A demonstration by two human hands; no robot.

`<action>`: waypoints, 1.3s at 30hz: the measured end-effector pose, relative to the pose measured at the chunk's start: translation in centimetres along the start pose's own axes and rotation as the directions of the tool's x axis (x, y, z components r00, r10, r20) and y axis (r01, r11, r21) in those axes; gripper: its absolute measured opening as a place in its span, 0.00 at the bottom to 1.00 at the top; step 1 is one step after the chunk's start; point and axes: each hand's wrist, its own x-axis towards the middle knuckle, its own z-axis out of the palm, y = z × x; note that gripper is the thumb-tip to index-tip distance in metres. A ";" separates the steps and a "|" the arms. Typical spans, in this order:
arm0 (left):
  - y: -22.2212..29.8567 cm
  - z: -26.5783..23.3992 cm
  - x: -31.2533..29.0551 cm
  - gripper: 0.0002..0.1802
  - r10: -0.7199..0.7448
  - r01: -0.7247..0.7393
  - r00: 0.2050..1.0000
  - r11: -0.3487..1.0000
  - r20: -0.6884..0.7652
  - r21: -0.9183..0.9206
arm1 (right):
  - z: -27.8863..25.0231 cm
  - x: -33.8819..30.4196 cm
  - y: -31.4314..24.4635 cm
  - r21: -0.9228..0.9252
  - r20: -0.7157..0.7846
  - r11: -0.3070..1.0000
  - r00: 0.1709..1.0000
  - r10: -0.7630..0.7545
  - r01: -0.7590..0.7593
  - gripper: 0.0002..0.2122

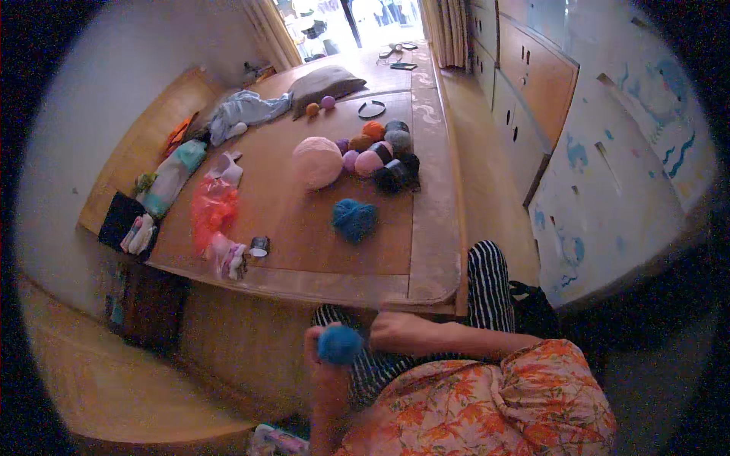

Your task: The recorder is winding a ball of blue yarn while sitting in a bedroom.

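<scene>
My left hand (315, 351) is wrapped round a small blue yarn ball (340, 345) above my lap. Just right of the ball is my right hand (390, 334), its fingers curled closed. Any strand between those fingers is too fine to make out. A larger, loose blue skein of yarn (354, 220) lies on the bed mat in front of me. Behind it rests a big pale pink yarn ball (318, 163). Beside that, several smaller balls sit in a cluster, among them an orange ball (373, 131), a pink ball (369, 163) and a black ball (391, 175).
The low bed (289, 228) stretches away toward the window. On its left lie a red plastic bag (215, 207), a small dark-and-white roll (259, 246) and crumpled clothes (247, 114). Farther back are a pillow (325, 87) and a black headband (372, 109). Cabinets (532, 76) line the right wall.
</scene>
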 end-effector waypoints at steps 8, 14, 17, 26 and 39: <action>0.4 -2.4 0.8 0.28 -0.167 -0.071 0.942 0.746 0.290 0.663 | -5.3 3.0 -4.9 0.063 0.190 0.997 0.980 -0.063 0.052 0.05; 2.9 2.3 -0.4 0.29 -0.097 0.080 0.995 0.913 0.023 0.399 | -2.4 1.1 -1.1 0.030 0.106 0.999 0.994 -0.019 0.015 0.07; 1.5 -1.1 1.8 0.28 0.068 -0.087 0.996 0.923 0.064 0.376 | -1.4 0.6 -2.4 0.030 0.205 0.995 0.973 -0.103 0.099 0.07; 0.7 -0.7 0.0 0.26 -0.183 0.018 0.905 0.919 0.384 0.394 | -4.0 1.8 -0.9 0.213 -0.033 0.977 0.999 0.028 -0.021 0.05; -1.5 -2.4 1.4 0.27 -0.179 0.004 0.926 0.884 0.332 0.467 | -5.7 2.8 -2.3 0.130 0.138 0.991 0.990 -0.031 0.013 0.04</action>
